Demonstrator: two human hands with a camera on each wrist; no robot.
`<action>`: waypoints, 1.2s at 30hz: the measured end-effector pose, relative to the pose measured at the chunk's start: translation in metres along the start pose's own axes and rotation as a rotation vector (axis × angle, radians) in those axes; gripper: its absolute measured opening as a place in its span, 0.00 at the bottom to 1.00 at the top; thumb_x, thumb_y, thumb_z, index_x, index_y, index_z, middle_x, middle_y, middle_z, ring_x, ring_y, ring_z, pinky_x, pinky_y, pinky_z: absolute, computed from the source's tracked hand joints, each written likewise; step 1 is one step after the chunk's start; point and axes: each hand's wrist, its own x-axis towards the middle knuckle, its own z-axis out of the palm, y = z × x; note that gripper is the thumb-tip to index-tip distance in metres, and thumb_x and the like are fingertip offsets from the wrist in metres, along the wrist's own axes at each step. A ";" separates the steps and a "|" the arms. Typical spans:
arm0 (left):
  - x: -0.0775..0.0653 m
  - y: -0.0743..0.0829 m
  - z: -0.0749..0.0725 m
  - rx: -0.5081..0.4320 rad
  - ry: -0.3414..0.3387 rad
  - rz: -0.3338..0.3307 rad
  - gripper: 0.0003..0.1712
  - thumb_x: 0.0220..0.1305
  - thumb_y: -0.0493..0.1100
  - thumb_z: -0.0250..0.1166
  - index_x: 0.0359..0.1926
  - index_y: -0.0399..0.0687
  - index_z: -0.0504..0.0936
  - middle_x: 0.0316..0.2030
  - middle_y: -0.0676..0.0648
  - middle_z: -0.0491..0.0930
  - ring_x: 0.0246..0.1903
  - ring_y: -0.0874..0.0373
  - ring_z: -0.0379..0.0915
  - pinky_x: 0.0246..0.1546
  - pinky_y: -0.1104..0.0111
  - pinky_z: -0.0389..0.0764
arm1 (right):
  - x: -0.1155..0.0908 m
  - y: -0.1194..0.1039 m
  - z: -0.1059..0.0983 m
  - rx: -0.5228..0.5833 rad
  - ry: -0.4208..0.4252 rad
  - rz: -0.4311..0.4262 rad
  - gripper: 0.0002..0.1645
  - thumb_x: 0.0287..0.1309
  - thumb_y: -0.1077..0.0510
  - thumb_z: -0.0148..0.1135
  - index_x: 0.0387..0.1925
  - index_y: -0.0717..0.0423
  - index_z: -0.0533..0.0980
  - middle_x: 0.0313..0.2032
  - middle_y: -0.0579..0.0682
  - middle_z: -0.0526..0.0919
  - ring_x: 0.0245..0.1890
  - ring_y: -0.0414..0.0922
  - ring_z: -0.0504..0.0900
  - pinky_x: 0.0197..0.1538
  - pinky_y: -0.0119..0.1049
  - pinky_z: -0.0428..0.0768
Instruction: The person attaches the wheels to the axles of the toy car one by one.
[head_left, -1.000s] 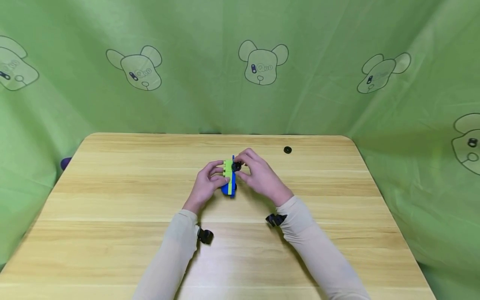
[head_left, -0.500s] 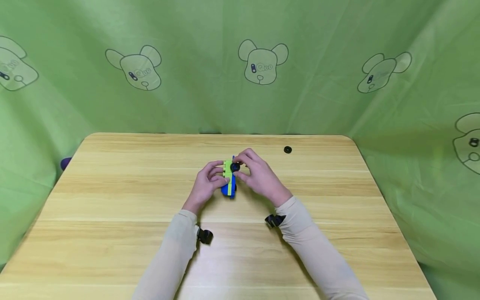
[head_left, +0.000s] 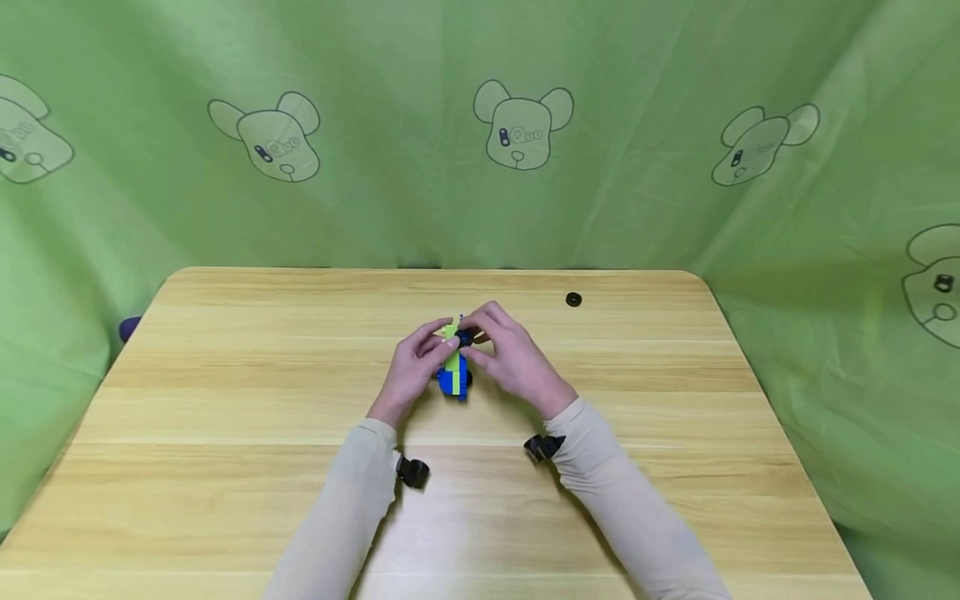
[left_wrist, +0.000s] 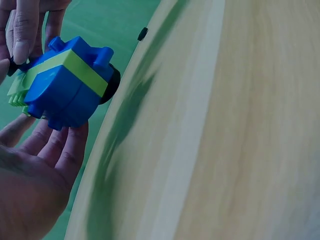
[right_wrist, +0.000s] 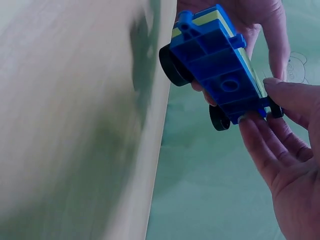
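2 pale sleeves [head_left: 330, 508], each with 1 black wrist camera [head_left: 413, 472], come nearest. Over the wood-grain table [head_left: 225, 500], the left hand [head_left: 412, 367] grips 1 blue-and-lime toy car [right_wrist: 222, 70], fingers curled round it; the right hand [head_left: 517, 357] pinches 1 black wheel [right_wrist: 275, 108] at its side. 2 mounted wheels [right_wrist: 174, 65] show opposite. Farther off lies 1 loose wheel [head_left: 573, 299], then a green curtain [head_left: 405, 192] with 5 cartoon heads [head_left: 519, 133].

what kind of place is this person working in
Probably a small indoor recording booth: a green fabric curtain printed with cartoon animal heads hangs around a pale wood-grain table with rounded corners, and a small black camera sits at the left wrist.
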 end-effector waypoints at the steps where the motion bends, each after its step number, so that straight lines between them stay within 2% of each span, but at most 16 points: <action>1: 0.000 0.000 0.000 0.004 0.004 -0.002 0.29 0.69 0.48 0.64 0.66 0.45 0.72 0.41 0.43 0.82 0.30 0.59 0.72 0.28 0.74 0.73 | 0.000 0.000 0.001 0.020 -0.001 0.002 0.18 0.61 0.62 0.68 0.52 0.58 0.76 0.48 0.47 0.73 0.47 0.45 0.79 0.54 0.32 0.78; 7: 0.000 0.000 -0.001 -0.006 0.011 -0.015 0.26 0.68 0.49 0.65 0.64 0.49 0.75 0.43 0.43 0.83 0.35 0.57 0.76 0.34 0.72 0.78 | -0.002 0.004 0.002 0.134 0.032 0.065 0.13 0.68 0.61 0.59 0.52 0.57 0.79 0.48 0.45 0.76 0.49 0.43 0.77 0.53 0.34 0.79; 10: 0.000 0.000 -0.002 -0.006 0.015 -0.016 0.26 0.67 0.49 0.65 0.64 0.50 0.75 0.42 0.43 0.83 0.36 0.56 0.77 0.35 0.71 0.79 | -0.001 0.004 0.004 0.191 0.059 0.124 0.12 0.67 0.62 0.59 0.50 0.58 0.79 0.46 0.46 0.77 0.48 0.42 0.77 0.52 0.35 0.80; 14: 0.000 -0.001 -0.003 -0.001 0.028 -0.011 0.25 0.67 0.48 0.65 0.64 0.51 0.76 0.41 0.42 0.82 0.33 0.57 0.74 0.32 0.72 0.76 | 0.001 0.004 0.007 0.284 0.086 0.227 0.10 0.65 0.63 0.62 0.47 0.60 0.77 0.42 0.49 0.79 0.44 0.44 0.79 0.48 0.35 0.81; 17: 0.000 -0.002 -0.003 0.004 0.036 -0.011 0.25 0.67 0.49 0.65 0.63 0.53 0.76 0.40 0.43 0.82 0.30 0.58 0.72 0.29 0.73 0.73 | 0.001 0.005 0.008 0.337 0.055 0.306 0.10 0.67 0.58 0.61 0.46 0.61 0.78 0.40 0.54 0.82 0.41 0.51 0.81 0.43 0.38 0.82; 20: 0.000 -0.001 -0.003 0.002 0.038 -0.011 0.25 0.67 0.48 0.66 0.63 0.52 0.77 0.39 0.43 0.81 0.30 0.58 0.71 0.28 0.73 0.73 | 0.000 0.008 0.008 0.377 0.003 0.350 0.13 0.70 0.54 0.58 0.45 0.60 0.79 0.37 0.58 0.83 0.40 0.58 0.82 0.42 0.45 0.82; 24: 0.001 -0.001 -0.004 -0.006 0.052 -0.011 0.24 0.66 0.47 0.66 0.63 0.51 0.78 0.41 0.43 0.81 0.34 0.57 0.75 0.32 0.73 0.77 | 0.000 0.009 0.009 0.453 -0.023 0.365 0.15 0.71 0.54 0.57 0.45 0.63 0.80 0.35 0.57 0.84 0.40 0.60 0.82 0.46 0.50 0.82; 29: 0.000 -0.001 -0.004 0.014 0.059 -0.007 0.24 0.66 0.47 0.67 0.62 0.51 0.78 0.41 0.43 0.81 0.35 0.56 0.75 0.34 0.73 0.78 | 0.001 0.008 0.010 0.553 -0.037 0.387 0.15 0.70 0.59 0.57 0.44 0.69 0.79 0.33 0.57 0.84 0.37 0.58 0.83 0.44 0.46 0.84; 36: -0.001 -0.003 -0.003 0.041 0.074 0.003 0.25 0.66 0.46 0.67 0.62 0.49 0.79 0.39 0.45 0.77 0.34 0.58 0.70 0.31 0.74 0.75 | 0.002 0.009 0.011 0.556 -0.068 0.386 0.15 0.71 0.59 0.56 0.44 0.71 0.79 0.33 0.59 0.83 0.35 0.55 0.83 0.43 0.42 0.85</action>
